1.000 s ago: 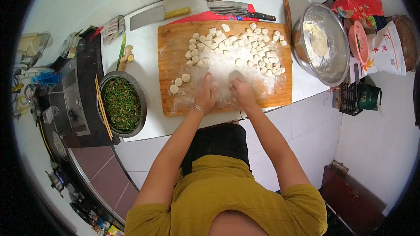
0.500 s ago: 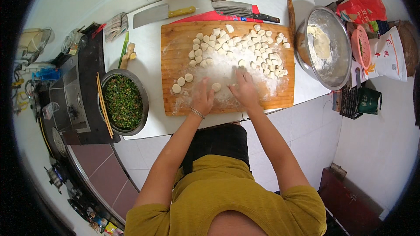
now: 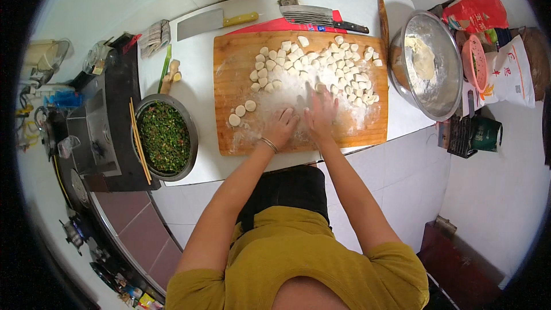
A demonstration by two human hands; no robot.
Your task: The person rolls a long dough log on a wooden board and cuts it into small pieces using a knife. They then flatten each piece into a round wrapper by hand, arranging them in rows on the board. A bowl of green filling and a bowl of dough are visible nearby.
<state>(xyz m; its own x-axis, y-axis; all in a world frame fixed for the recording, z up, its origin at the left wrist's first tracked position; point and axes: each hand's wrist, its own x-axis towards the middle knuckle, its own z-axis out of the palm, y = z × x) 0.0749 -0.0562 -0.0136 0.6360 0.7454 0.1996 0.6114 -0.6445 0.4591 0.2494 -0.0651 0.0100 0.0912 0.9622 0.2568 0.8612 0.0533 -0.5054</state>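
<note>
A white worktop (image 3: 195, 89) fills the upper middle of the frame. On it lies a rectangular wooden cutting board (image 3: 229, 80), its grain dusted with powdery flour. To the right sits a round shiny metal bowl (image 3: 442, 89) with a dough lump; at left a smaller metal bowl (image 3: 192, 138) of chopped green filling, chopsticks (image 3: 139, 148) across its rim. Small, roundish, pale dough pieces (image 3: 321, 69) are heaped on the board's upper right, three apart at (image 3: 241, 113). At the board's lower centre the left hand (image 3: 281, 129) and right hand (image 3: 320, 115) press flat, fingers spread, palms down on the floured wood, gripping nothing.
</note>
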